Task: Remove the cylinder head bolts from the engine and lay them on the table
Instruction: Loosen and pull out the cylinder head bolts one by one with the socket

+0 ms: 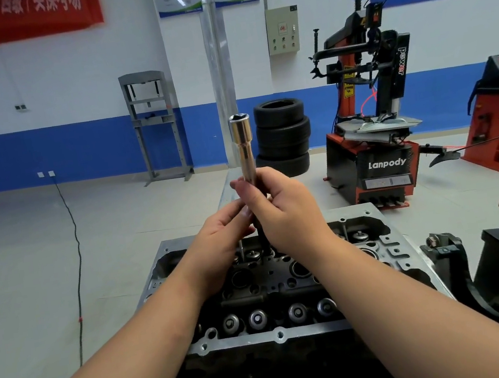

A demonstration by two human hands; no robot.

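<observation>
Chrome deep socket (242, 145) is held upright above the cylinder head (274, 284), pinched by left hand (221, 239) and right hand (283, 209); if loosened, it could be dropped.

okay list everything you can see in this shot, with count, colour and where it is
Socket: one, silver, held upright above the engine.
Engine: one, grey and black, bottom centre.
Tyres: stack of four, black, behind the socket.
Tyre changer: one, red and black, right.
Press frame: one, grey, at the back wall.
Banner: one, red, top left.
Cable: one, black, on the floor, left.
Left hand: grips the tool's lower part.
Right hand: grips the socket.
</observation>
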